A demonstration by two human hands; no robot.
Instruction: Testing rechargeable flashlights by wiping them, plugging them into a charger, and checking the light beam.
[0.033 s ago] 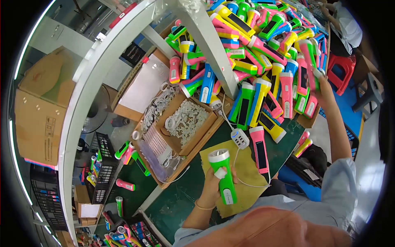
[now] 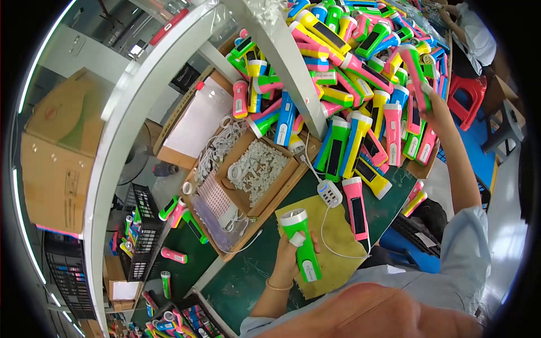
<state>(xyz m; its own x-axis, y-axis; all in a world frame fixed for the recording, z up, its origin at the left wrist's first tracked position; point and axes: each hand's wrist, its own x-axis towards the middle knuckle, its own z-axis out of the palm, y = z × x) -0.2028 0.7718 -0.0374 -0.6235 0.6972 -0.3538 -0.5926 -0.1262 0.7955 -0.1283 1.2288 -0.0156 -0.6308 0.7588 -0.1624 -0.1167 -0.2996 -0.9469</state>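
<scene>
Left hand (image 2: 286,258) wrapped around one green flashlight (image 2: 306,256), over one yellow sheet (image 2: 333,273) on the table (image 2: 236,290). Beyond: one pink flashlight (image 2: 356,217), one white multi-port charger (image 2: 329,194), one cardboard box (image 2: 235,196) of small white parts (image 2: 258,169). Right hand (image 2: 440,118) closed on one pink-green flashlight (image 2: 415,70) at the flashlight heap (image 2: 369,76), uncountable; grey post (image 2: 280,62) blocks part.

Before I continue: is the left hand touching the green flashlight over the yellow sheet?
Touching: the head view shows the left hand around the green flashlight, fingertips showing along its right edge.
</scene>
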